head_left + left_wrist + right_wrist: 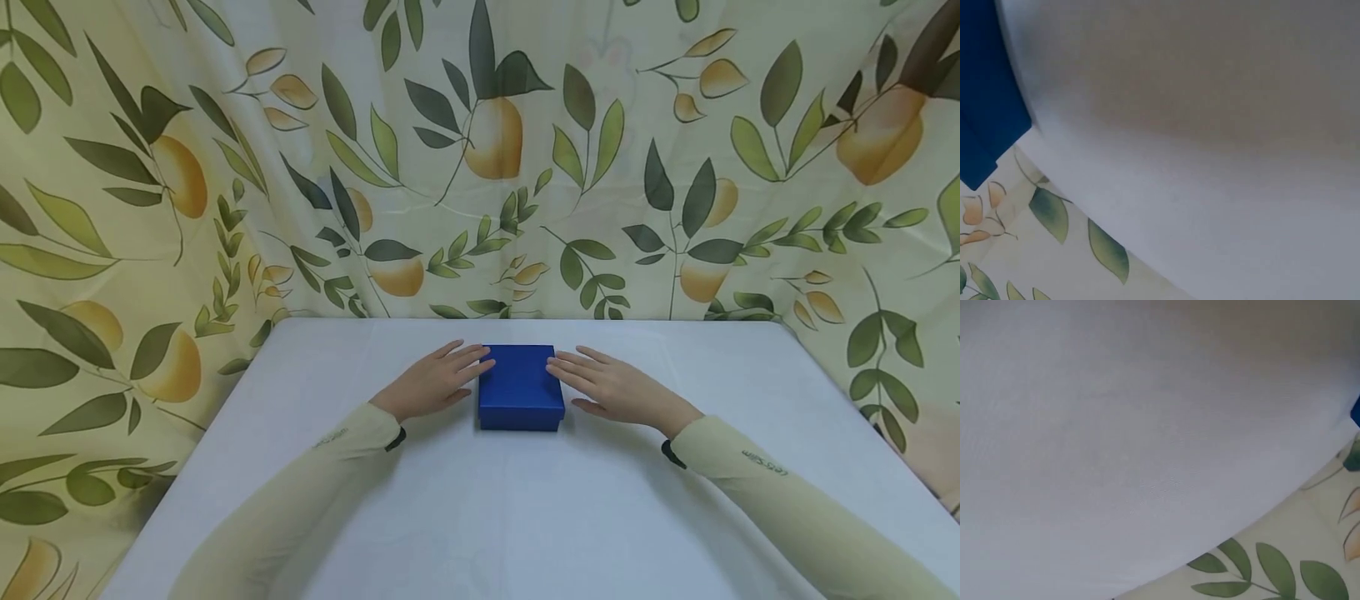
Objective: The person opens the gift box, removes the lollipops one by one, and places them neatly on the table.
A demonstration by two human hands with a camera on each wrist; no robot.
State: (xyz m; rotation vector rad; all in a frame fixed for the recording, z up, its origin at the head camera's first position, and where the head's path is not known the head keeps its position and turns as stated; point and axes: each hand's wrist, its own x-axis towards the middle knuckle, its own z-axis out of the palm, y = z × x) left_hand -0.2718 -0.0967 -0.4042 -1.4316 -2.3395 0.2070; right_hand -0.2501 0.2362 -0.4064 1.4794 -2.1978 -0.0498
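Head view: a single blue box (517,383) sat just below the centre of the frame, toward the far edge of the white worktop (480,517). It lay flat, lid on; the lid's rim slightly overhung the base along the near side. Contents, if any, could not be seen.

Left hand (435,383): at the box's left side, palm down, fingers straight and a little spread, tips over the upper left edge of the lid. Right hand (618,390): mirrored at the right side, fingers extended, tips at the upper right edge. Grip on both hands: fingers apart from thumb, clamped on nothing. Whether the fingertips pressed on the lid or hung just above it could not be told.

Wrist views: neither showed a hand. The left one had part of the box at upper left; the right one, only a blue corner at the right edge. A leaf-and-fruit patterned cloth (570,33) filled the upper part of the head frame.

Progress, as judged: both hands were placed about the box, with no firm hold taken. Box not lifted, lid not off; any handling beyond reaching or light contact appeared undone, so probably an early or resting stage.
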